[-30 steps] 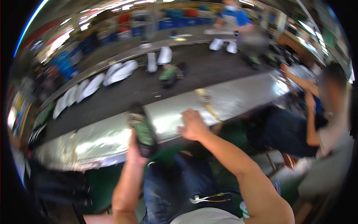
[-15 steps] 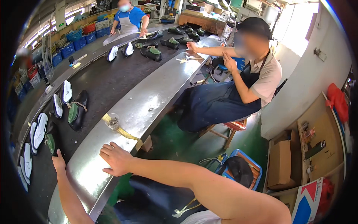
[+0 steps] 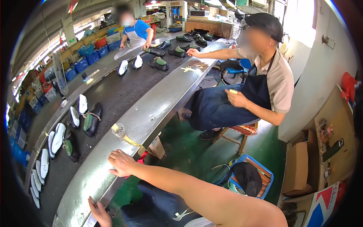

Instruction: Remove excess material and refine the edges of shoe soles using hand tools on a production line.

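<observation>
My right hand (image 3: 122, 162) rests palm down on the edge of the shiny metal ledge (image 3: 85, 178), fingers loosely spread with nothing in them. Lower down, my left hand (image 3: 100, 212) is at the same edge, its fingers apart and holding nothing. Beyond the ledge, a black shoe with a green upper (image 3: 70, 148) lies on the dark belt (image 3: 81, 151), beside white soles (image 3: 58, 139). Another black and green shoe (image 3: 90, 123) with a cord lies a little farther along. A clear cup of small bits (image 3: 118, 130) stands on the ledge near my right hand, with yellow tape (image 3: 132, 142) beside it.
A co-worker in a dark apron (image 3: 261, 83) sits at the right, one arm on the ledge. Across the belt another person in blue (image 3: 137, 34) handles a shoe. A blue-framed stool with a black cap (image 3: 247, 178) stands near my right elbow. Cardboard box (image 3: 297, 166) at right.
My left hand has let go of the black and green shoe and drawn back to the ledge's edge. The seated co-worker's raised hand has dropped toward the lap. The view has shifted slightly.
</observation>
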Action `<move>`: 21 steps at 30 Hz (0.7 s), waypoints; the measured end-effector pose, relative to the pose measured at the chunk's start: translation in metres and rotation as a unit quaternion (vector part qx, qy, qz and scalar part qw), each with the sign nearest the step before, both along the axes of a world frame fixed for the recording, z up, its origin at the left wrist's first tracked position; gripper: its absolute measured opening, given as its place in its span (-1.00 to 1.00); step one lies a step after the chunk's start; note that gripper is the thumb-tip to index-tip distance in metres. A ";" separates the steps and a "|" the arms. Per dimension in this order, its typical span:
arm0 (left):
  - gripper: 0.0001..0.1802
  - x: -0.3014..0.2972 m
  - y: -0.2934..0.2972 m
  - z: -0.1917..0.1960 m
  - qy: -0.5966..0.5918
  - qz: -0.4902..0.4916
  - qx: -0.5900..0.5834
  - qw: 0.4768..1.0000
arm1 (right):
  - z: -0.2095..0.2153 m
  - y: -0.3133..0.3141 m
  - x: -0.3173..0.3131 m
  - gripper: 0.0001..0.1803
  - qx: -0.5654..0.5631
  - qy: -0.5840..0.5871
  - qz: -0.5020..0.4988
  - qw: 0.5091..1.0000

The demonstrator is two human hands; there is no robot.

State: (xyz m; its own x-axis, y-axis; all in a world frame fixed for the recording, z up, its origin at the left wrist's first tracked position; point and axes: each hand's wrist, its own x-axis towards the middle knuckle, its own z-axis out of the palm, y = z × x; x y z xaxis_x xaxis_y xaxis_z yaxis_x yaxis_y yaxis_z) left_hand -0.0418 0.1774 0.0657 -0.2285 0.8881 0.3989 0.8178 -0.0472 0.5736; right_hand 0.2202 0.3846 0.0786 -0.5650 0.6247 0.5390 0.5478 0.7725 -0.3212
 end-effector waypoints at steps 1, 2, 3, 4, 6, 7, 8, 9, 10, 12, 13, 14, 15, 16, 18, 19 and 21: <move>-0.48 0.023 -0.032 -0.001 0.066 0.002 0.099 0.993 | -0.003 -0.002 0.001 -0.49 0.006 0.006 0.005 1.000; -0.37 0.019 -0.068 -0.024 0.035 0.041 -0.022 0.998 | -0.006 -0.006 0.001 -0.52 0.004 0.023 0.006 1.000; -0.37 0.019 -0.103 -0.049 0.040 0.047 -0.017 0.998 | -0.008 -0.012 -0.001 -0.55 0.001 0.039 0.008 0.999; -0.32 0.018 -0.142 -0.073 -0.038 0.104 -0.150 0.982 | -0.009 -0.029 0.000 -0.52 -0.033 0.023 0.022 0.999; -0.21 0.031 -0.215 -0.106 -0.169 0.189 -0.309 0.917 | -0.029 -0.076 0.026 -0.34 -0.006 0.036 0.103 0.994; -0.16 0.038 -0.245 -0.116 -0.219 0.218 -0.338 0.889 | -0.041 -0.107 0.049 -0.34 0.060 0.047 0.086 0.993; -0.16 0.037 -0.269 -0.130 -0.224 0.230 -0.332 0.887 | -0.031 -0.136 0.082 -0.32 -0.078 -0.023 0.154 0.985; -0.11 0.036 -0.296 -0.146 -0.208 0.243 -0.363 0.875 | -0.040 -0.166 0.112 -0.31 -0.113 -0.059 0.149 0.981; -0.07 0.036 -0.323 -0.162 -0.192 0.254 -0.395 0.862 | -0.035 -0.195 0.139 -0.26 -0.214 -0.177 0.138 0.951; 0.03 0.041 -0.367 -0.184 -0.158 0.270 -0.461 0.831 | -0.042 -0.233 0.176 -0.21 -0.344 -0.264 0.157 0.887; 0.08 0.042 -0.380 -0.187 -0.137 0.273 -0.493 0.814 | -0.043 -0.246 0.184 -0.21 -0.405 -0.321 0.163 0.841; 0.03 0.069 -0.348 -0.138 -0.177 0.326 -0.486 0.792 | -0.052 -0.253 0.193 -0.21 -0.406 -0.322 0.159 0.841; 0.03 0.078 -0.341 -0.114 -0.176 0.328 -0.483 0.792 | -0.063 -0.259 0.197 -0.24 -0.407 -0.316 0.174 0.839; 0.00 0.086 -0.337 -0.097 -0.154 0.319 -0.485 0.799 | -0.071 -0.262 0.198 -0.27 -0.408 -0.311 0.190 0.837; -0.05 0.097 -0.331 -0.074 -0.106 0.293 -0.489 0.815 | -0.081 -0.266 0.194 -0.30 -0.418 -0.319 0.173 0.833; -0.08 0.099 -0.331 -0.064 -0.081 0.282 -0.489 0.822 | -0.080 -0.268 0.191 -0.32 -0.430 -0.328 0.157 0.826; -0.10 0.103 -0.335 -0.045 -0.056 0.273 -0.485 0.829 | -0.074 -0.275 0.196 -0.34 -0.421 -0.303 0.153 0.841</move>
State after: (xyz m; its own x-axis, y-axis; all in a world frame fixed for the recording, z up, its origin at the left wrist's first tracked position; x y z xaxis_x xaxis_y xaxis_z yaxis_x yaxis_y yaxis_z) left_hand 0.0609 -0.1573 0.0206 -0.6897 0.5297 -0.4937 0.5035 0.8408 0.1986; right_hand 0.4160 0.1099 0.0045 -0.7801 0.4172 -0.4663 0.6254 0.5447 -0.5588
